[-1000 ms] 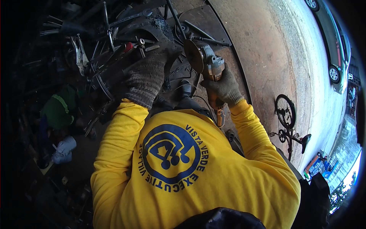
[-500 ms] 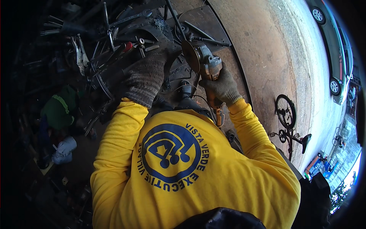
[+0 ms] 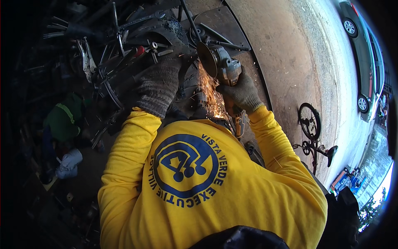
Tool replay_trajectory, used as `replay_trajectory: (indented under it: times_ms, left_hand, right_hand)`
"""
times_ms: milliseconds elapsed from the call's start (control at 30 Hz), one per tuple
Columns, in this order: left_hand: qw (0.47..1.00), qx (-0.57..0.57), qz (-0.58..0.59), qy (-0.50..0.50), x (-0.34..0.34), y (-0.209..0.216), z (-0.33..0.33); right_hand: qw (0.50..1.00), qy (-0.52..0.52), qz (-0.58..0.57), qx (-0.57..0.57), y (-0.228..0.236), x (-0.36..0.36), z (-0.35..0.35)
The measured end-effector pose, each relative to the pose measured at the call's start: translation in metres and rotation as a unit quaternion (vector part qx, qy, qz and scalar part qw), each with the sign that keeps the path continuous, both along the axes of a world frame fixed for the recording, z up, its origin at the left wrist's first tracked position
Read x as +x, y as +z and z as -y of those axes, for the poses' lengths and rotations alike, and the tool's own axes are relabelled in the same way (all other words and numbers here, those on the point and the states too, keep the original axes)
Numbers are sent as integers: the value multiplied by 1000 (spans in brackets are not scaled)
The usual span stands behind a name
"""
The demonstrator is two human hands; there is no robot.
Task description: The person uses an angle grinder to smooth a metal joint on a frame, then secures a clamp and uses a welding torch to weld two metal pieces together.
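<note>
My right hand (image 3: pixel 243 92), in a grey knit work glove, is closed round the body of an angle grinder (image 3: pixel 229 71). Its round disc (image 3: pixel 207 59) stands upright on the grinder's left side, close to the lower end of a dark metal rod (image 3: pixel 190 20). Orange sparks (image 3: pixel 210 92) stream from the disc down toward my lap. My left hand (image 3: pixel 159 86), in a mottled brown-grey glove, is closed at the edge of the dark work surface, left of the disc. Shadow hides its fingertips and whatever they grip.
Locking pliers (image 3: pixel 87 61), a wrench (image 3: pixel 143 19) and a red-handled tool (image 3: pixel 139 51) lie among dark metal parts at the left. A person in green (image 3: pixel 64 118) is at the far left. A bicycle (image 3: pixel 311 133) and a parked car (image 3: pixel 367 58) are at the right.
Sparks now pour from the grinder's disc, where none showed before. Both hands and the grinder have stayed almost in place.
</note>
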State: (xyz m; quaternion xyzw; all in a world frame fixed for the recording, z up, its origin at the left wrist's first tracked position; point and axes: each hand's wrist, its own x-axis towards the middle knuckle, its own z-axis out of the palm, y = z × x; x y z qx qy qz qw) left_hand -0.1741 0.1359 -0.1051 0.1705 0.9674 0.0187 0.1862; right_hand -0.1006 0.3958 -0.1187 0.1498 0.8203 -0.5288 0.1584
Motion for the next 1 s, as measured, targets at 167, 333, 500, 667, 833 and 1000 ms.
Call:
replay_trajectory:
  times_ms: [167, 333, 500, 667, 833, 1000]
  left_hand:
    - [999, 24, -24, 2, 5, -5, 4]
    - [999, 27, -35, -11, 1, -9, 6]
    - [999, 31, -28, -4, 2, -10, 5]
    - [998, 49, -51, -7, 2, -14, 7]
    - [998, 39, -56, 2, 3, -19, 9]
    - [997, 44, -65, -16, 2, -7, 3]
  right_hand:
    - [1000, -2, -1, -4, 3, -2, 1]
    - [1000, -4, -17, -19, -3, -3, -2]
    - [996, -3, -39, -78, -11, -1, -1]
    - [1000, 12, -8, 3, -3, 0, -3]
    - [999, 13, -31, -3, -15, 3, -4]
    - [998, -12, -35, -52, -15, 7, -3]
